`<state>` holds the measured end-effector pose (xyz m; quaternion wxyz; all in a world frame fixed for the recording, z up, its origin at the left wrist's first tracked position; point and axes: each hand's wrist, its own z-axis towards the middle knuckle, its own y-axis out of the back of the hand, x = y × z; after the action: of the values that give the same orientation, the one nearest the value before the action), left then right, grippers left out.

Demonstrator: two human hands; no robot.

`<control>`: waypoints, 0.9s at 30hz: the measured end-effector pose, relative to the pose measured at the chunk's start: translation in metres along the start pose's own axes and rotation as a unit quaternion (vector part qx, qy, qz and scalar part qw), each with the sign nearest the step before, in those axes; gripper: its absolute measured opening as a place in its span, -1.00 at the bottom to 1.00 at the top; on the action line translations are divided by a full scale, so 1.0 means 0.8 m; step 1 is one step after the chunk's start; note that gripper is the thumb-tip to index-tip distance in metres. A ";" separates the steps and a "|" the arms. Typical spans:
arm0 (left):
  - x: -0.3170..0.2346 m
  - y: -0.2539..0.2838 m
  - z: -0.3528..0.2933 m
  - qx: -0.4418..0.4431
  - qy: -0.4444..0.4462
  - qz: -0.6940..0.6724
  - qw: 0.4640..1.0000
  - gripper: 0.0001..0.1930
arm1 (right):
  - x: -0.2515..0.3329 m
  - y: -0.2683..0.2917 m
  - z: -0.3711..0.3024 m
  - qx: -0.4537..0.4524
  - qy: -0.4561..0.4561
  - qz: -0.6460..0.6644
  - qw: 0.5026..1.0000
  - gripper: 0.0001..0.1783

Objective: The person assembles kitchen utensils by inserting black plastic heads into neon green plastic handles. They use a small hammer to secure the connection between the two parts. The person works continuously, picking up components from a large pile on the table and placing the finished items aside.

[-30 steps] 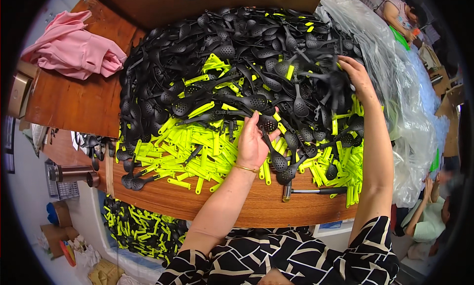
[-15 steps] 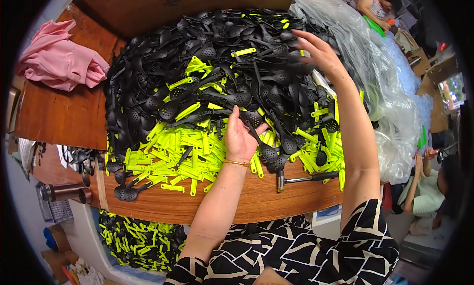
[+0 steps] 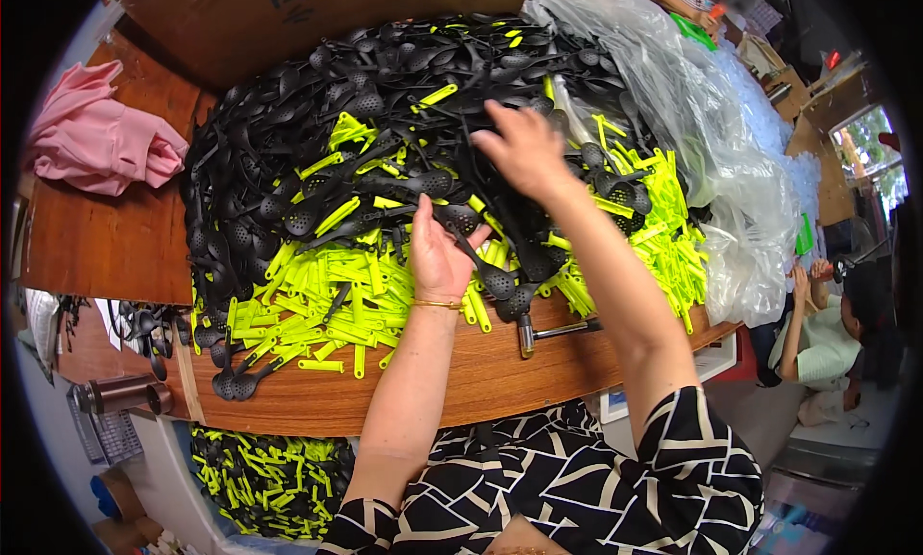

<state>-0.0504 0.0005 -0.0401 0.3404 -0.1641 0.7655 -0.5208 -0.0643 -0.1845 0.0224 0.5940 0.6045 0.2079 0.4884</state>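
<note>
My left hand [image 3: 440, 257], palm up at the near side of a heap, has its thumb and fingers around the handle of a black slotted spoon [image 3: 497, 282]. That spoon's perforated bowl points down toward me. My right hand [image 3: 527, 153] is over the middle of the heap, fingers apart and a little blurred, with nothing seen in it. Under both hands lie black slotted spoons [image 3: 365, 103], piled thickly. Loose bright yellow-green handle pieces [image 3: 317, 296] spread along the near side, with more handle pieces [image 3: 663, 257] at the right.
A hammer [image 3: 527, 334] lies at the wooden table's [image 3: 317, 396] front edge. Cardboard [image 3: 346, 17] stands behind the heap, clear plastic sheeting [image 3: 673, 132] at right. A pink cloth [image 3: 101, 132] lies left. Below is a bin of mixed pieces [image 3: 269, 483]. Other people sit at right.
My right hand has swung left and nearer, from the heap's far right to its middle. My left hand keeps its place by the same spoon. The whole view has shifted slightly.
</note>
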 end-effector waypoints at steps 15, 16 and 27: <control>-0.088 0.003 -0.013 0.245 -0.054 -0.240 0.938 -0.32 | 0.154 -0.008 -0.040 -0.104 0.419 0.259 0.864 -0.63; -0.094 0.012 -0.013 0.290 -0.027 -0.295 0.910 -0.32 | 0.143 -0.003 -0.050 -0.117 0.431 0.271 0.853 -0.61; -0.114 -0.029 -0.021 0.201 -0.187 -0.184 0.944 -0.25 | -0.111 0.053 -0.097 -0.082 0.168 -0.138 0.973 -0.48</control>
<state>0.0008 0.0584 0.0167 0.4015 -0.3245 0.5242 -0.6772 -0.1821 -0.2274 0.0164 0.6601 0.4285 0.3451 0.5114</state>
